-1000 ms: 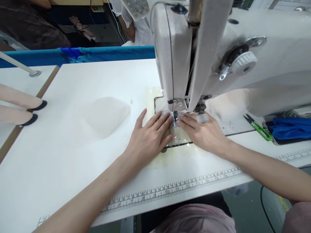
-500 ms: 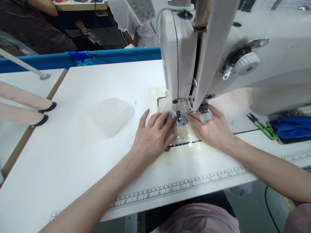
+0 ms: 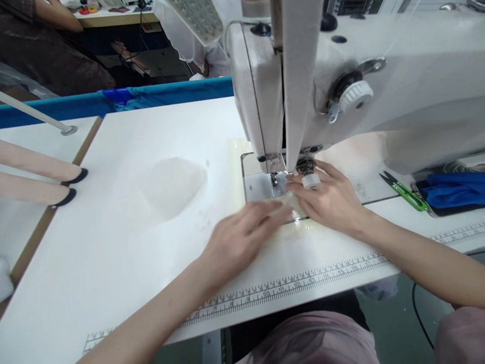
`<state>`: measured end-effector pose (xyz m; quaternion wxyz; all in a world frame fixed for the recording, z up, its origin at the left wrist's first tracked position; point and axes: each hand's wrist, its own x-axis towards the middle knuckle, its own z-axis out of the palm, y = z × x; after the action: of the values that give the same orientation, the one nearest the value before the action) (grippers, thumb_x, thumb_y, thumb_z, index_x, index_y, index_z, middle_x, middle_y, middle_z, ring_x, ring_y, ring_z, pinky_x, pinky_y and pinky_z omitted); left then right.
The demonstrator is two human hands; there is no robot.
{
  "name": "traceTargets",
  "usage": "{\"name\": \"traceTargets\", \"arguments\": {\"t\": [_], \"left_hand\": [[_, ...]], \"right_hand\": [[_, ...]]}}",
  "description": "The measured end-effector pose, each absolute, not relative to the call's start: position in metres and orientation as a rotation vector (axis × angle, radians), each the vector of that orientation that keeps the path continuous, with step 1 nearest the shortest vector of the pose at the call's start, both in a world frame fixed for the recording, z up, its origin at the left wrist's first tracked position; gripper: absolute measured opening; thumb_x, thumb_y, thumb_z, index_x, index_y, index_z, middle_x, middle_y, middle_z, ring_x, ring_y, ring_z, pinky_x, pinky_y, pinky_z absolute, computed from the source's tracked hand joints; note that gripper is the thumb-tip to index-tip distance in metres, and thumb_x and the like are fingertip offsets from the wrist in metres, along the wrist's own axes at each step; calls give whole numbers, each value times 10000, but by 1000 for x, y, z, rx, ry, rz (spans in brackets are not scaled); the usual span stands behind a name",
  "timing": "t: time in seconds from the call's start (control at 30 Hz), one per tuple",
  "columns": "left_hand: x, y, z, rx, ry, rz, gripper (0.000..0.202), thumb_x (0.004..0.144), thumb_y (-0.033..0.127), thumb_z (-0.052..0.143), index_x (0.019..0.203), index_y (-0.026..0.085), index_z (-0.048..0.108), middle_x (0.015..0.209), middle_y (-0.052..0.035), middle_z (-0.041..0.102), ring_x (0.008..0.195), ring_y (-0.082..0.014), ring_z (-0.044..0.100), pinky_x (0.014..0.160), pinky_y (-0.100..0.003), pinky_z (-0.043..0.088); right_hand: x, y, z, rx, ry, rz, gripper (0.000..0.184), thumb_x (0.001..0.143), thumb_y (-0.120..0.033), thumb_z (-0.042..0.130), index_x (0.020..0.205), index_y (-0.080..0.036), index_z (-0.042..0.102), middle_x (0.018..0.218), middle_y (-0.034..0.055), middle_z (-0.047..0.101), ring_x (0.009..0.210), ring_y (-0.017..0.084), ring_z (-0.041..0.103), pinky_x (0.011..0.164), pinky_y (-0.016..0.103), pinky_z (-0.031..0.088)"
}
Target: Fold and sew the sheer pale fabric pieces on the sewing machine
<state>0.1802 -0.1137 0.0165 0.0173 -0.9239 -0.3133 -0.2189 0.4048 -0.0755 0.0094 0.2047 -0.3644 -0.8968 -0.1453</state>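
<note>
My right hand [image 3: 333, 199] lies flat beside the presser foot [image 3: 275, 179] of a white sewing machine [image 3: 341, 76]. Its fingers are stretched out on a small pale piece of fabric [image 3: 293, 205] on the needle plate [image 3: 261, 184], and one finger wears a white thimble-like ring [image 3: 310, 181]. My left hand [image 3: 242, 232] is blurred by motion. It is just in front of the plate, fingers extended toward the fabric's near edge, and nothing is visibly gripped in it.
A sheer pale fabric piece [image 3: 172, 184] lies on the white table left of the machine. Green thread snips [image 3: 403, 189] and a blue cloth [image 3: 454, 189] sit at the right. Two pink forms with black tips [image 3: 38, 172] lie at the far left. A printed ruler [image 3: 284, 285] runs along the front edge.
My left hand has slid back from the needle plate toward me and is now blurred. My right hand stays by the presser foot. The view has shifted slightly.
</note>
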Motion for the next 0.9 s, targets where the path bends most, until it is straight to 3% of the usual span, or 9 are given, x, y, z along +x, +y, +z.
{"name": "traceTargets", "arguments": {"t": [0.13,0.23,0.3,0.37,0.53,0.63,0.7,0.8,0.9], "left_hand": [[180,-107,10,-2629,-1478,-373,329,933,372,499,1190,177,564,979,-80,682,618,-161,623,410,-247,319],[179,-111,6,-2633,-1568,-367,217,927,356,492,996,183,601,592,21,620,397,-112,475,399,-242,220],[179,-114,6,-2647,-1581,-421,171,911,338,507,861,195,587,478,50,534,366,-110,415,406,-244,199],[180,-116,9,-2691,-1576,-497,168,896,308,513,772,201,555,511,38,541,427,-126,459,428,-246,243],[181,-109,19,-3030,-1689,-1007,68,813,168,496,758,194,466,1011,-62,636,923,-189,603,694,-289,475],[181,-106,23,-3161,-1936,-1263,102,784,122,467,846,202,467,870,-20,636,774,-144,613,635,-265,483],[182,-106,24,-3184,-2037,-1364,252,775,87,419,990,196,492,763,11,627,668,-127,603,596,-258,480],[185,-107,26,-3190,-2124,-1457,365,746,47,367,1048,187,517,707,21,640,625,-118,614,582,-246,496],[188,-109,25,-3193,-2130,-1508,327,749,51,363,982,184,549,793,-12,678,684,-129,645,610,-255,533]], "right_hand": [[404,-78,10,-1093,-2466,-208,257,914,-214,472,946,-191,726,851,32,719,815,202,613,788,359,449],[402,-79,11,-1169,-2433,-152,272,917,-368,528,940,-178,721,853,50,703,758,206,606,668,337,415],[400,-81,11,-1213,-2429,-46,294,865,-442,605,909,-172,710,809,42,686,695,189,593,635,321,400],[398,-83,12,-1254,-2437,165,264,815,-426,674,868,-168,691,773,19,669,626,155,565,599,298,391],[393,-88,16,-1050,-2248,1042,68,869,-208,607,818,-186,645,779,-24,640,583,79,553,546,222,413],[390,-89,15,-934,-1843,1613,78,894,-262,584,882,-186,600,717,-40,625,486,69,564,452,198,412],[388,-89,14,-851,-1613,1815,120,889,-297,592,880,-181,562,718,-31,629,553,102,630,510,224,493],[384,-91,14,-773,-1503,1869,144,863,-285,620,881,-178,524,793,-5,629,748,136,669,720,305,559],[379,-96,15,-896,-1667,1656,303,757,-272,731,939,-202,498,817,-26,581,741,118,604,696,284,524]]}}
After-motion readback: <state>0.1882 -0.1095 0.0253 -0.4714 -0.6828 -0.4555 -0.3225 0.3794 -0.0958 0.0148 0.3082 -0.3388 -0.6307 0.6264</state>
